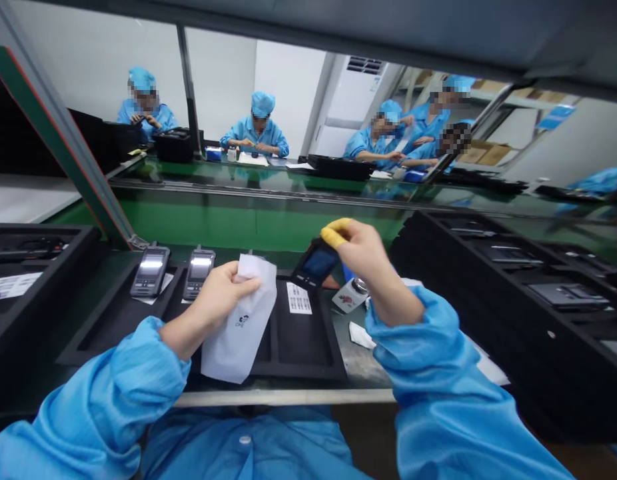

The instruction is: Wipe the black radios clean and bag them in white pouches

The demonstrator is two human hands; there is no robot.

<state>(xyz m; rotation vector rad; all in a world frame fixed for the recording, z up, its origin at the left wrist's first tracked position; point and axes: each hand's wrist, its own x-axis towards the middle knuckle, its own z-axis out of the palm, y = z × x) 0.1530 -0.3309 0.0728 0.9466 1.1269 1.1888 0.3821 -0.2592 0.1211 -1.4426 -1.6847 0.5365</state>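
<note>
My left hand (219,291) pinches the top of a white plastic pouch (240,327) that hangs over a black foam tray (298,350). My right hand (361,252), with a yellow finger cot on one fingertip, grips a small black handheld device (315,263) with a dark blue screen, tilted, just right of the pouch. Two more handheld devices (149,271) (199,273) with lit screens lie upright in the tray's far left slots. A white label sheet (299,298) rests in the tray.
A small white bottle (350,294) lies beside the tray. Stacked black trays (543,293) fill the right side, another black tray (33,260) the left. A green conveyor (268,213) runs across behind. Several people in blue coats work at the far side.
</note>
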